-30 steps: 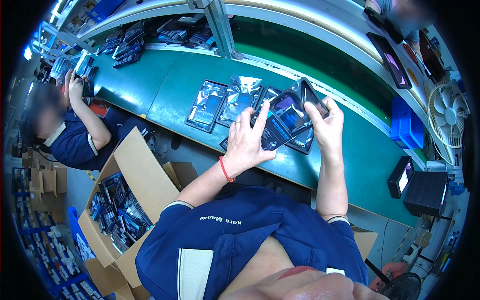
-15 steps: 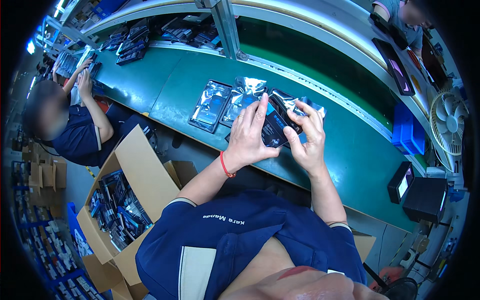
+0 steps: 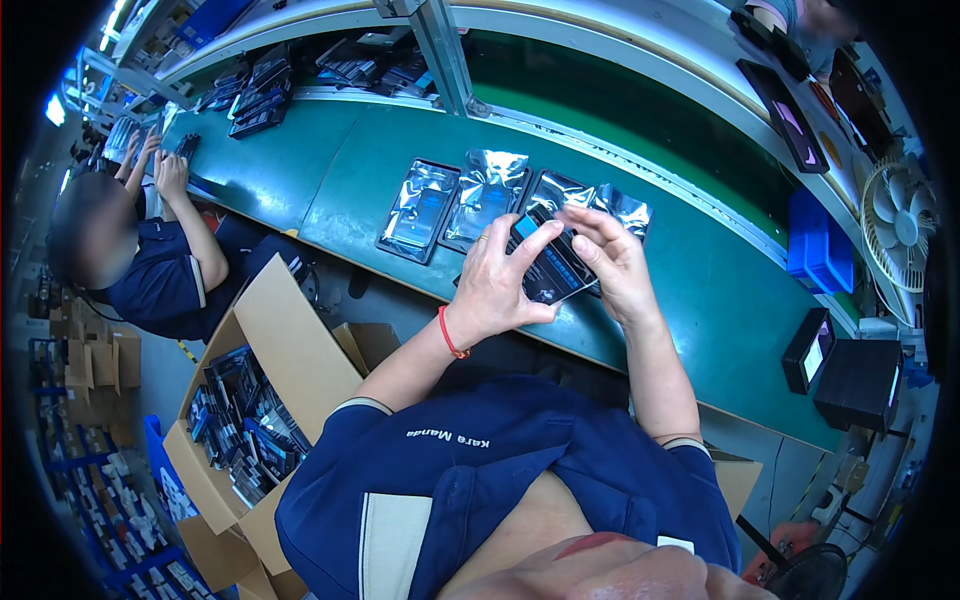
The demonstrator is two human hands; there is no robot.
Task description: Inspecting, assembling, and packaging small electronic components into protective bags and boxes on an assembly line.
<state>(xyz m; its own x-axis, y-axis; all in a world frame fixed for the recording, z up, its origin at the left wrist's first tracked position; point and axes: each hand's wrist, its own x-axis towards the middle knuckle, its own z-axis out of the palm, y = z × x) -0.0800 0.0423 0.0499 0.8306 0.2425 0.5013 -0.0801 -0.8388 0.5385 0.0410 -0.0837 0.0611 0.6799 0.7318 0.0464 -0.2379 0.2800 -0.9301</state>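
Note:
A flat black box with a blue stripe and light print is tilted above the near edge of the table, between my two hands. My left hand is closed around its left side, thumb at the lower edge and a finger over the upper part. My right hand has its thumb and bent fingers at the upper right corner, gripping there; the fingertips are partly hidden. Beyond lie black trays with shiny silver bags: a left tray, a middle tray and a right tray. Another silver bag lies beside them.
The green table runs across the view. An open carton full of small boxes stands at left, near a seated co-worker. Dark packages lie at the back. A blue bin, a fan and a black box-shaped device are at right.
The black box has turned and come slightly nearer, showing more of its printed face. My right hand has shifted, its fingers now drawn together at the upper corner.

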